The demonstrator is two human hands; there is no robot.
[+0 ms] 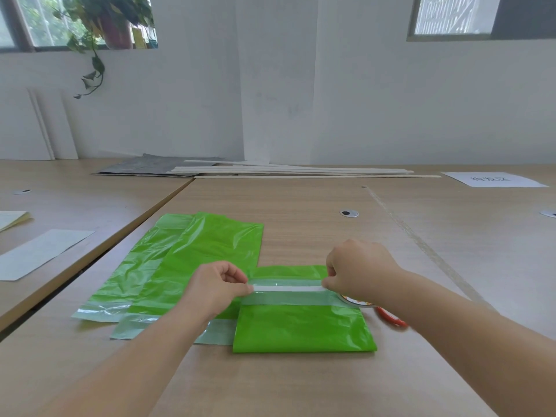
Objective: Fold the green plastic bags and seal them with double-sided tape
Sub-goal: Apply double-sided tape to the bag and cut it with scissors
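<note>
Two hands, one strip of tape: the left hand (216, 284) pinches the 9 o'clock end of a white tape strip (287, 287) between thumb and fingertip. The right hand (358, 266) pinches the 3 o'clock end with its fingers curled in tight, so the hands sit well apart with the strip stretched straight between them. The strip runs across the pale band of a folded green bag (304, 329), which lies flat on the worktop (301, 206) right in front of the person, around 6 o'clock of the scene. Can't tell whether the strip is stuck down or just held against the bag. At 9 to 10 o'clock of the folded bag there's a fanned-out stack of unfolded green bags (204, 251), overlapping each other and running off toward 11 o'clock, and the nearest one seems tucked partly under the folded bag. Right under the right hand, at the bag's 3 o'clock corner, a tape roll (358, 301) peeks out. Just beside it at 4 o'clock is an orange thing (391, 319), mostly hidden by the right forearm, so no idea what it is. Farther out there's a round cable hole (349, 213) at 1 o'clock, a white sheet with writing (493, 179) at 2 o'clock, long pale wooden strips (301, 173) by the wall at 12, and a hanging plant (99, 25) up at 11.
</note>
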